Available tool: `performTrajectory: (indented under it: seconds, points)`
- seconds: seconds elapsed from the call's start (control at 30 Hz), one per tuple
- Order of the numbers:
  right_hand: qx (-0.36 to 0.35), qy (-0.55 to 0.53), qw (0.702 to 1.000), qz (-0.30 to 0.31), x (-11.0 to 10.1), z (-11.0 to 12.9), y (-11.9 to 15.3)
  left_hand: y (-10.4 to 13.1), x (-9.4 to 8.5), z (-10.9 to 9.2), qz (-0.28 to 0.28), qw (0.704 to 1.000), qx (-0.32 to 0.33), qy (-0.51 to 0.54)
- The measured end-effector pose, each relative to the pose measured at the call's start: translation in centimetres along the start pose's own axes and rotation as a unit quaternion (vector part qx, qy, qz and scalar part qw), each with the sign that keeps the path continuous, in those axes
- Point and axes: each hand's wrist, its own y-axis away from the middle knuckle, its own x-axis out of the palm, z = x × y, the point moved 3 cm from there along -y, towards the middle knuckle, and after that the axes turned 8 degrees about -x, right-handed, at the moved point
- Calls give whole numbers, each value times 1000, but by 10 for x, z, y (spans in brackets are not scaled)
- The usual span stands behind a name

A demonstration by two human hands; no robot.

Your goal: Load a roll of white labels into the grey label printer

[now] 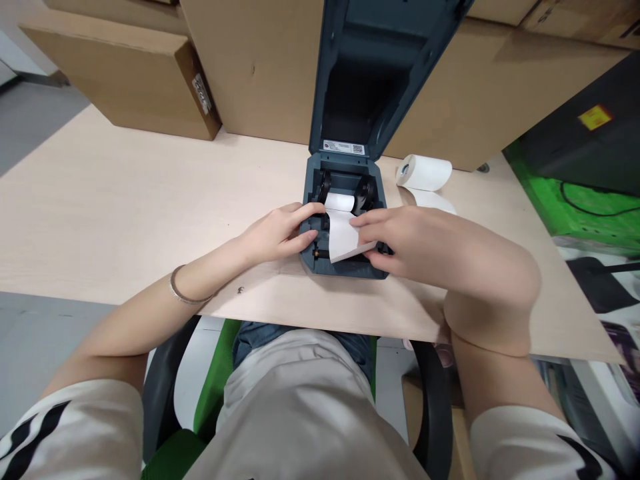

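The label printer (345, 220) sits open on the counter (125, 213), lid up. The left hand (277, 233) grips its left edge, fingers curled against the housing. The right hand (400, 240) seems to pinch the paper strip (343, 233) drawn forward from the loaded roll. A spare roll (425, 172) lies just right.

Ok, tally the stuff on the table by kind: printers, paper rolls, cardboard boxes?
Label printer, lid open: 1
Paper rolls: 2, one in the printer, one loose
Cardboard boxes: 3, left, middle, right
Total: 6
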Motion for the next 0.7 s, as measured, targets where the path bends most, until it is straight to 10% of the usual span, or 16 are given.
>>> performTrajectory:
  seconds: [0.7]
  points:
    - [21, 47, 998, 38, 1, 28, -8, 0, 1, 0, -1, 1000, -1, 4]
